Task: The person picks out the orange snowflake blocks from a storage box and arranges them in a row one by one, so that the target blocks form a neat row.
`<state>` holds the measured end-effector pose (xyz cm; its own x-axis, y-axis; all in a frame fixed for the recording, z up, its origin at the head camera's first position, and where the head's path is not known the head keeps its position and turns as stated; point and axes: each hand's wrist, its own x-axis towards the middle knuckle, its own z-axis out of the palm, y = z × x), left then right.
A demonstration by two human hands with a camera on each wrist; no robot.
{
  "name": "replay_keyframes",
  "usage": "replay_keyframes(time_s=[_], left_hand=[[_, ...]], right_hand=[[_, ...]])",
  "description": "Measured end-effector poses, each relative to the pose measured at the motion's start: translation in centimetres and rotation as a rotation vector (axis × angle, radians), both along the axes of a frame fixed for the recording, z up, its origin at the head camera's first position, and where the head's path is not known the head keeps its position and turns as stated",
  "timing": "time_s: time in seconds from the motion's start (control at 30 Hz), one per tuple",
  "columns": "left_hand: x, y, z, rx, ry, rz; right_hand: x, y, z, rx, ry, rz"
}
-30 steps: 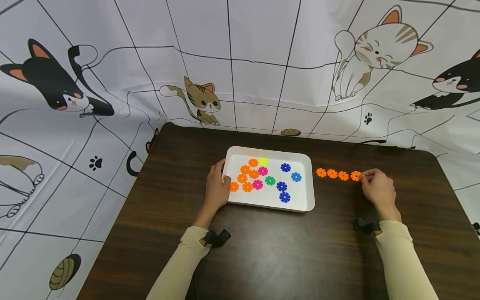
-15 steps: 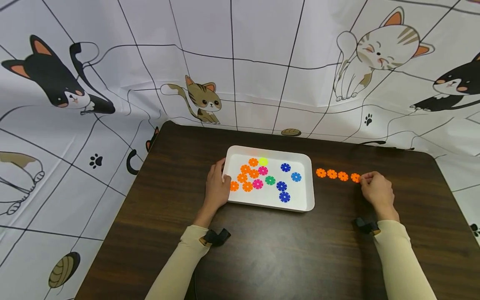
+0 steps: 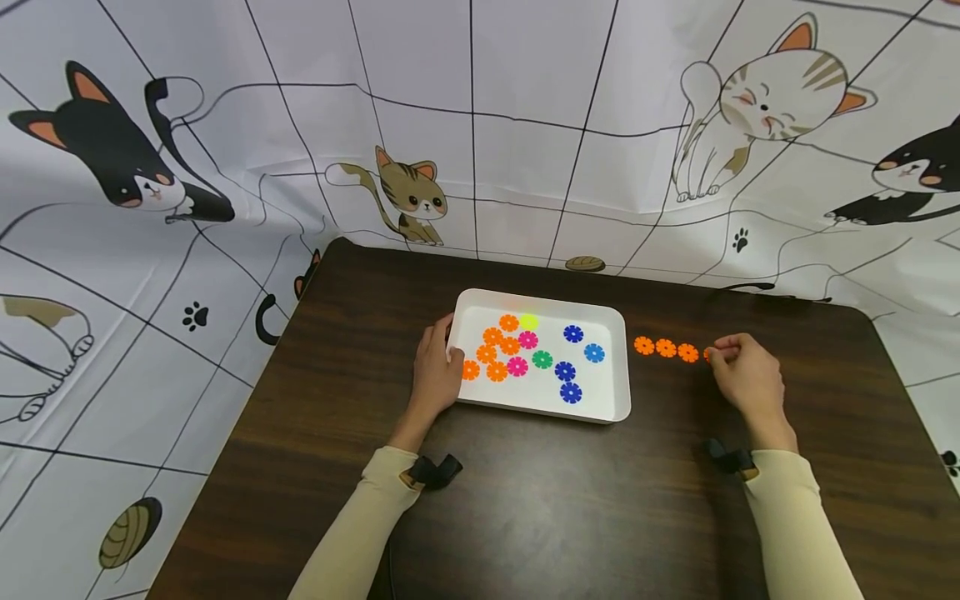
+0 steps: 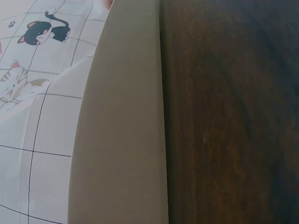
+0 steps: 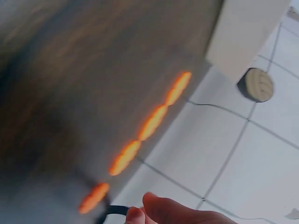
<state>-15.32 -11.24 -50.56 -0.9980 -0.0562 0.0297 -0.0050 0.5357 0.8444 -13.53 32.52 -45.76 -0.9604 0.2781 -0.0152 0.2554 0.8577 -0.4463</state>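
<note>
My left hand (image 3: 437, 367) grips the left edge of a white tray (image 3: 621, 367), thumb over the rim. The tray holds several flower-shaped plastic discs: orange, pink, navy, one light blue, one green (image 3: 542, 360) and one yellow. On the table right of the tray, orange discs lie in a row, among them the third disc (image 3: 687, 352). My right hand (image 3: 750, 379) is over the row's right end and partly hides the last orange disc (image 5: 93, 198). In the right wrist view its fingertips appear apart from that disc. The tray's side (image 4: 121, 116) fills the left wrist view's middle.
A dark wood table (image 3: 540, 508) carries everything. Behind it and at the left hangs a white grid-patterned sheet (image 3: 525, 158) with printed cats. Black bands (image 3: 435, 472) sit at both wrists.
My right hand has shifted slightly left and away from me, now covering most of the row's last orange disc, which showed more before. The left hand and the tray stay in place.
</note>
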Motion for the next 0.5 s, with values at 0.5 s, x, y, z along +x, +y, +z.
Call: replay_keyframes(time_s=[0.5], left_hand=[[0.0, 0.1, 0.0, -0.003, 0.032, 0.006]], right_hand=[[0.0, -4.2, 2.3, -0.04, 0.069, 0.152]])
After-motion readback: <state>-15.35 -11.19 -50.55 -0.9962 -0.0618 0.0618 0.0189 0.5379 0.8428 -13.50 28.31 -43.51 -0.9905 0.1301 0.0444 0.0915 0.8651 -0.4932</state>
